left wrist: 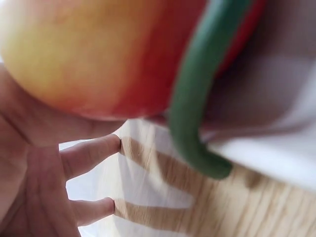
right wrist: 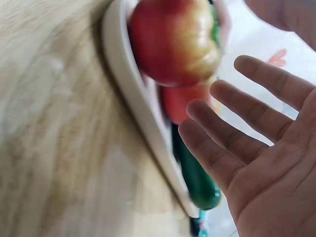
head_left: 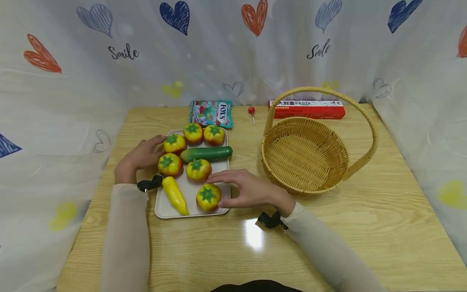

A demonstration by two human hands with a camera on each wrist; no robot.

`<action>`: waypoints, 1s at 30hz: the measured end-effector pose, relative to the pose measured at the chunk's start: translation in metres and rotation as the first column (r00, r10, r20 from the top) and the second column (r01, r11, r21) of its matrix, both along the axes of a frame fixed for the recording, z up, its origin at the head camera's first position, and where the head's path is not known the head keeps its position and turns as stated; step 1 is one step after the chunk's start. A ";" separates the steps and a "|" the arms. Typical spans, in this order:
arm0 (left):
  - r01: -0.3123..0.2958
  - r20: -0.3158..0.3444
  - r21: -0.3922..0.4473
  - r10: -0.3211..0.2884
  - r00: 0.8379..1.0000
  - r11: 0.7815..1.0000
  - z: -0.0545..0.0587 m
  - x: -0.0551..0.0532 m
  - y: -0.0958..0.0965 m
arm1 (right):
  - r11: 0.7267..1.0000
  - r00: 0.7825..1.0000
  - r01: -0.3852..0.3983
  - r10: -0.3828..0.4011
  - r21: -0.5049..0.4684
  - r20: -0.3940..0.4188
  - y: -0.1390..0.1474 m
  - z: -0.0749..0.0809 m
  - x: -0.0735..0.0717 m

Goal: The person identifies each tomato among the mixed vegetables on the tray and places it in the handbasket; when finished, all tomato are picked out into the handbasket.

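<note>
Several toy tomatoes, yellow and red with green leaf tops, lie on a pale tray (head_left: 187,184) with a green cucumber (head_left: 209,153) and a yellow pepper (head_left: 175,196). My left hand (head_left: 144,154) is at the tray's left side, its fingers by the upper-left tomato (head_left: 175,143). In the left wrist view, a tomato (left wrist: 98,54) lies close above the thumb side of that hand, and a curved green stem (left wrist: 190,108) hangs past it. My right hand (head_left: 248,187) reaches over the tray's right edge, thumb and fingers spread around the near-right tomato (head_left: 208,197), fingertips right at its side.
A woven basket (head_left: 343,152) with a tall handle stands right of the tray. Behind lie a teal candy bag (head_left: 211,114), a red lollipop (head_left: 251,110) and a red pasta box (head_left: 310,110). A curtain printed with hearts (head_left: 219,48) closes off the back and sides.
</note>
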State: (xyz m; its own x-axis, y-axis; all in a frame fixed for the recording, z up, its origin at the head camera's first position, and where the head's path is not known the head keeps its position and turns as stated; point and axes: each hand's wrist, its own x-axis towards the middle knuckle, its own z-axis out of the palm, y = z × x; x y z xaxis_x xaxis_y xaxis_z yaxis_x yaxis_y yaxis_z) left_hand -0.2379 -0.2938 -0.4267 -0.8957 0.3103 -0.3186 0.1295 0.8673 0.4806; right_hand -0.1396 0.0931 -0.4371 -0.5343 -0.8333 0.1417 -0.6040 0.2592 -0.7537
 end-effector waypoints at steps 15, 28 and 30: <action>-0.060 0.049 0.014 0.059 0.997 0.998 -0.010 0.009 0.007 | 0.999 0.999 0.024 -0.025 0.043 0.025 -0.007 -0.023 0.004; -0.021 0.027 -0.023 0.022 0.999 1.000 -0.004 -0.002 0.003 | 0.996 0.996 0.082 -0.082 0.025 -0.021 -0.011 -0.010 0.007; -0.021 0.026 -0.028 0.022 0.999 0.999 -0.002 -0.004 0.002 | 0.994 0.992 0.109 -0.110 -0.025 -0.065 -0.006 0.004 0.005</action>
State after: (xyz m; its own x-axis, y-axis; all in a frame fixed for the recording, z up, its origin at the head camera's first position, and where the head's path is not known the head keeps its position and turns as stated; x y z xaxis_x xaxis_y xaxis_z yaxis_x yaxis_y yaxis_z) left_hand -0.2416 -0.2916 -0.4288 -0.8934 0.2818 -0.3500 0.0985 0.8828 0.4594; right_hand -0.1344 0.0876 -0.4336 -0.6109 -0.7668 0.1969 -0.6216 0.3105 -0.7192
